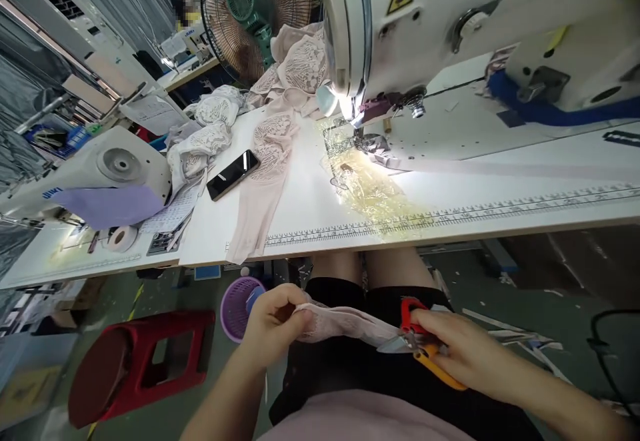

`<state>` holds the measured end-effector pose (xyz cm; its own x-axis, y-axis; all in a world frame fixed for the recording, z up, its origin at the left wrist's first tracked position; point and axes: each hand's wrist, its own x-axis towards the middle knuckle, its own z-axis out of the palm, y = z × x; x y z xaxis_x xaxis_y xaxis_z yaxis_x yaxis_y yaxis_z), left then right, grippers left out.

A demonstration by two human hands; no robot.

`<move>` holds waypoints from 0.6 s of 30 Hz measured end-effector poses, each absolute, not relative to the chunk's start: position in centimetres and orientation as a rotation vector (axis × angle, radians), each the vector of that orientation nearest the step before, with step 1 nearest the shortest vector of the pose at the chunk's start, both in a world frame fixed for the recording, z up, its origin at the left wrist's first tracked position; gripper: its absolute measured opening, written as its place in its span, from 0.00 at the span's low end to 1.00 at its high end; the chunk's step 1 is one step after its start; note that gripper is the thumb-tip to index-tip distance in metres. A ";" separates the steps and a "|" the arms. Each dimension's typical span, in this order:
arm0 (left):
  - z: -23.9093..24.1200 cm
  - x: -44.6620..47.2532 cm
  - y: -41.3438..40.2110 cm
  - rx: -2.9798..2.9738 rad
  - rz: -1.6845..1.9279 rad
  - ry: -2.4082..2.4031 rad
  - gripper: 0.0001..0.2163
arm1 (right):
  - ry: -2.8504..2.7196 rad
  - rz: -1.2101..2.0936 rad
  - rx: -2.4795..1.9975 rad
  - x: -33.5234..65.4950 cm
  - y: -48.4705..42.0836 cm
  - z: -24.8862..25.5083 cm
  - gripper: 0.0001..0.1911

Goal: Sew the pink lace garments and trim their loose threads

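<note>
Over my lap, a strip of pale pink lace fabric (345,324) is stretched between my two hands. My left hand (277,321) pinches its left end between thumb and fingers. My right hand (460,354) is closed round a pair of scissors (410,341) with red and orange handles. The scissor blades point left and lie against the fabric's right end; whether they are cutting into it I cannot tell. Above, on the sewing table (305,194), another pale pink lace piece (265,174) hangs slightly over the front edge.
A sewing machine (425,28) with its lamp lit stands at upper right. Left of it are a phone (233,174), heaped lace garments (300,61) and a large fan (260,14). A second machine (120,164) is farther left. Below sit a purple basket (235,314) and a red stool (180,348).
</note>
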<state>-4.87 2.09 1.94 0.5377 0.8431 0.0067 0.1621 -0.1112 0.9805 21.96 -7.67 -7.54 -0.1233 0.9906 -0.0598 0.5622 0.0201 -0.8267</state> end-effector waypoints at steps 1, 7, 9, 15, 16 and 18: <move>2.1 -5.1 2.2 1.606 0.736 0.898 0.12 | -1.733 1.016 -1.563 22.0 -7.9 -8.3 0.03; 2.1 -8.0 3.0 1.500 0.780 1.145 0.14 | -1.573 1.193 -1.541 23.1 -8.4 -11.0 0.07; 1.8 -9.3 3.3 1.427 0.789 1.226 0.14 | -1.480 1.239 -1.553 23.8 -8.5 -11.2 0.12; 1.6 -11.5 3.8 1.350 0.839 1.346 0.16 | -1.226 1.288 -1.517 24.5 -9.1 -10.7 0.15; 1.8 -11.5 3.8 1.339 0.837 1.346 0.16 | -1.191 1.284 -1.504 24.4 -9.2 -10.5 0.15; 2.2 -11.4 3.6 1.297 0.830 1.357 0.16 | -1.129 1.259 -1.480 24.0 -9.4 -9.9 0.16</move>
<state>-11.45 3.63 2.22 0.1209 0.9698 -0.2118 0.2529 0.1763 0.9513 24.03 -9.36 -9.86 0.0797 0.9748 -0.2082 0.1014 -0.2157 -0.9712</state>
